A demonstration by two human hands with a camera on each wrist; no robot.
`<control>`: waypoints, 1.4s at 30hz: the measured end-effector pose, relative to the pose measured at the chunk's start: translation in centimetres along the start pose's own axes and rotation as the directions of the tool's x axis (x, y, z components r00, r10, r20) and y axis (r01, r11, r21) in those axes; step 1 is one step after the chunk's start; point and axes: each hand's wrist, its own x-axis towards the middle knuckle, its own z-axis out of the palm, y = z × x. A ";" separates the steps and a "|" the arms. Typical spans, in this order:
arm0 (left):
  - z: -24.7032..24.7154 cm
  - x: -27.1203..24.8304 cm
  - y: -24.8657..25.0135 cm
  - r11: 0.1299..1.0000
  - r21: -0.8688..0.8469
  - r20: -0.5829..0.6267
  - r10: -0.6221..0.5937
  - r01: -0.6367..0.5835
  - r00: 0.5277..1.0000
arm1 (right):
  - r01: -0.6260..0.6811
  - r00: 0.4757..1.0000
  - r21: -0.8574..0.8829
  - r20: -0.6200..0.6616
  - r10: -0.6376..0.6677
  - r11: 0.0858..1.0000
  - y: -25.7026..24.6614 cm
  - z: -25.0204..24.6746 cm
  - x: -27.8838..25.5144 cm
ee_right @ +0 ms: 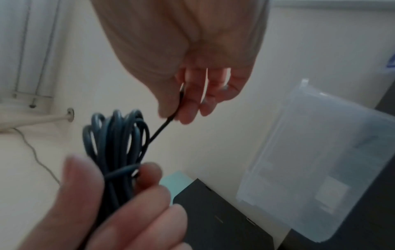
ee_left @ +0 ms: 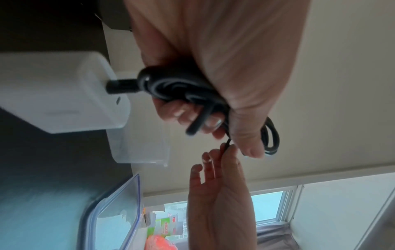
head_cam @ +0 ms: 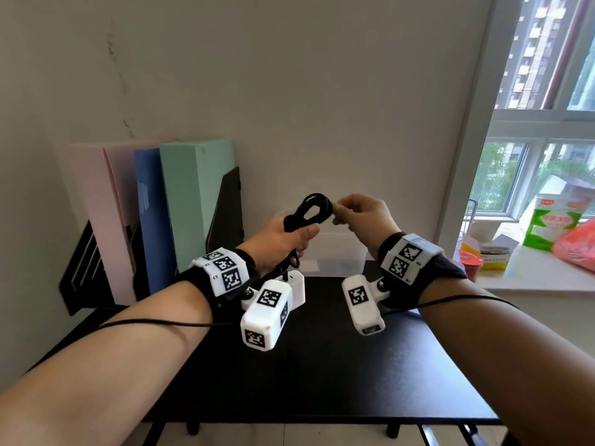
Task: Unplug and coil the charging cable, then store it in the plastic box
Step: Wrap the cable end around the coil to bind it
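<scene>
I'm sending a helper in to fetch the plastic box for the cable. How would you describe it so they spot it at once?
Start at the black table against the wall. At its back edge, right of the upright coloured folders, stands the plastic box, behind the two raised hands. It is the only clear, see-through thing there; its neighbours are opaque.

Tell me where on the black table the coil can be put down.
Bare table lies in front of both wrists, out to its near edge. The back is crowded: the white charger, the clear plastic box and the folders.
</scene>
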 end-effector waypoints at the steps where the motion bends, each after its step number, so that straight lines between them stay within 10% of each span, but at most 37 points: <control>1: -0.1 0.0 0.1 0.999 -0.045 0.000 -0.002 0.002 1.000 | 0.016 0.998 -0.036 0.057 -0.014 0.999 -0.2 -0.1 -0.2; 6: 0.5 0.1 0.2 0.997 -0.068 0.043 0.041 -0.038 0.998 | -0.001 0.973 -0.144 0.227 0.034 0.990 -0.3 0.4 -0.7; 9: 1.1 0.1 0.0 0.999 -0.005 0.072 0.037 -0.037 0.997 | -0.128 0.977 0.231 0.195 0.083 0.965 0.0 1.5 -0.6; 13: 0.9 0.0 -0.6 0.999 -0.032 0.062 0.016 -0.014 0.998 | -0.359 0.922 0.619 0.353 0.161 0.699 -0.4 1.2 -0.3; 26: 0.3 0.4 -1.6 0.999 0.001 0.057 -0.043 0.043 0.997 | -0.615 0.771 0.508 0.549 0.323 0.604 0.4 1.3 -0.6; 34: -0.1 0.8 -2.4 0.987 -0.112 0.004 -0.119 0.118 0.993 | -0.554 0.762 0.560 0.638 0.106 0.616 1.2 0.4 -1.2; 42: 0.8 1.0 -1.8 0.993 0.052 -0.051 -0.100 0.103 0.994 | -0.108 0.982 0.375 0.183 0.040 0.921 0.7 3.9 -1.3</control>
